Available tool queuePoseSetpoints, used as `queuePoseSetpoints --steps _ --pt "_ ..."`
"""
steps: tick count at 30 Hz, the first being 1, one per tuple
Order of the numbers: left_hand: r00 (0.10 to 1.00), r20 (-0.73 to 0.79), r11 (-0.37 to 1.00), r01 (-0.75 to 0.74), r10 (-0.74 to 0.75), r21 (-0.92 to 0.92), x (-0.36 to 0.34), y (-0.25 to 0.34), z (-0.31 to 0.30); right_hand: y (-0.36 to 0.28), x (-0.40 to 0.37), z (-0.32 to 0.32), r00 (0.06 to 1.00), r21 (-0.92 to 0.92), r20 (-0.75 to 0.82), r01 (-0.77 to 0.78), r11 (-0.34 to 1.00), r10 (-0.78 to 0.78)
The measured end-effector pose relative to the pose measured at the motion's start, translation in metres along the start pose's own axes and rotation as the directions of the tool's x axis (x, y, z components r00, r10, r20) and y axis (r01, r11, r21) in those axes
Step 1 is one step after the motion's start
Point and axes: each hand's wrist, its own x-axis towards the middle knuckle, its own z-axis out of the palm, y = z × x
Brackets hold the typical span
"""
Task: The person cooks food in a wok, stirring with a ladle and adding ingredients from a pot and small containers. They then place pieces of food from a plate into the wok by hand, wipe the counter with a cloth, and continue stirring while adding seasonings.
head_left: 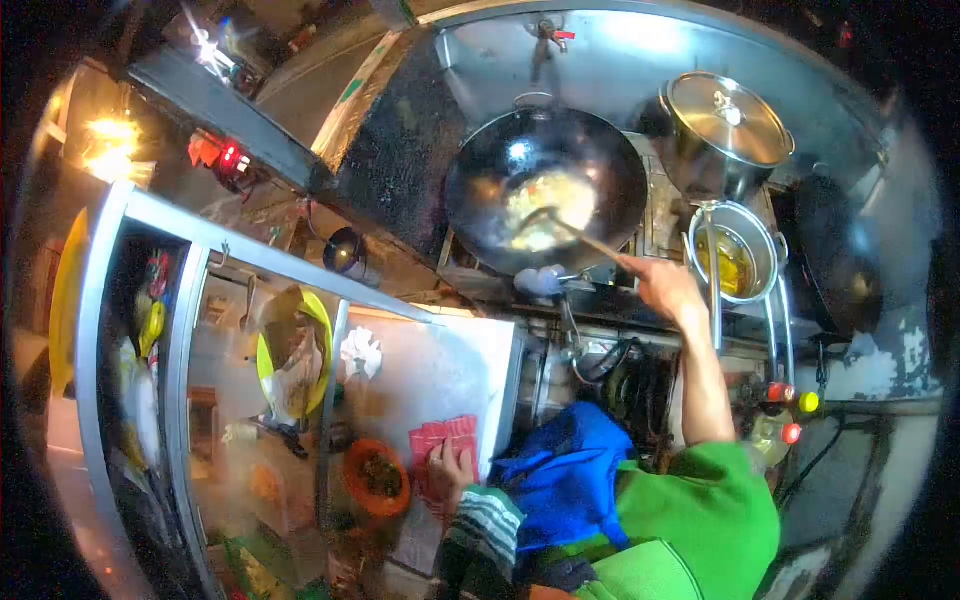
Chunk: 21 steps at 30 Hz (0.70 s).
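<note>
A dark wok sits on the stove at the upper middle, with pale yellow and white food in it. My right hand is closed round the wooden handle of a spatula, whose dark head rests in the food. Lower left, my left hand, below a striped cuff, has its fingers curled on a red checked cloth at the counter's edge. Near the wok's front rim lies a pale bluish bundle, too blurred to identify.
Right of the wok stand a lidded steel pot and a metal container of yellow oil with long handles across it. Another dark wok is farther right. An orange bowl lies left of the cloth; a metal-framed shelf spans the left.
</note>
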Motion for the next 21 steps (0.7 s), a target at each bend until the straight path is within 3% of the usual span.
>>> queuePoseSetpoints --steps 2,4,5,6,9,10,11,15,17,18,19,20,21 --pt "0.998 0.026 0.998 0.056 -0.055 -0.028 -0.015 0.001 0.003 -0.015 0.006 -0.002 0.992 -0.09 -0.018 -0.127 0.988 0.125" --pt "0.994 0.051 0.993 0.098 -0.094 -0.063 -0.024 0.002 0.007 -0.035 0.025 0.007 0.968 -0.026 0.047 -0.247 0.969 0.248" --pt "0.992 0.059 0.99 0.113 -0.108 -0.081 -0.025 0.002 0.009 -0.006 0.047 0.057 0.985 0.03 -0.089 -0.145 0.989 0.147" --pt "0.991 0.066 0.987 0.126 -0.12 -0.098 -0.023 0.0 0.011 -0.011 0.046 0.063 0.985 0.086 -0.169 -0.007 0.996 0.022" --pt "0.984 0.085 0.975 0.169 -0.158 -0.141 -0.012 -0.011 0.016 -0.006 0.034 0.067 0.987 0.133 -0.128 0.116 0.984 -0.099" --pt "0.98 0.092 0.969 0.191 -0.178 -0.155 -0.01 -0.013 0.017 -0.023 0.013 0.036 1.0 0.126 -0.014 -0.024 0.992 0.026" --pt "0.975 0.097 0.962 0.216 -0.202 -0.168 -0.008 -0.016 0.019 -0.017 -0.001 0.029 1.0 0.198 -0.014 0.021 0.98 -0.019" --pt "0.939 0.135 0.917 0.339 -0.316 -0.21 -0.014 -0.026 0.022 -0.025 -0.066 -0.008 0.997 0.08 -0.071 0.04 0.996 -0.034" --pt "0.958 0.076 0.916 0.286 -0.276 -0.281 -0.013 -0.033 0.03 0.003 -0.06 0.0 0.999 0.011 -0.038 0.027 1.0 -0.026" --pt "0.973 0.018 0.916 0.221 -0.228 -0.334 -0.014 -0.031 0.031 0.027 -0.041 0.025 0.994 0.128 -0.103 0.061 0.99 -0.047" --pt "0.956 0.148 0.927 0.283 -0.252 -0.245 0.022 0.015 -0.036 0.038 -0.029 0.039 0.984 0.243 -0.167 0.102 0.965 -0.062" --pt "0.948 0.15 0.918 0.311 -0.281 -0.245 0.028 0.02 -0.036 0.026 -0.021 0.034 0.99 0.468 0.02 -0.134 0.874 0.141" --pt "0.959 0.118 0.947 0.273 -0.256 -0.166 0.027 0.019 -0.032 0.024 -0.014 0.041 0.977 0.57 0.01 -0.181 0.801 0.214"
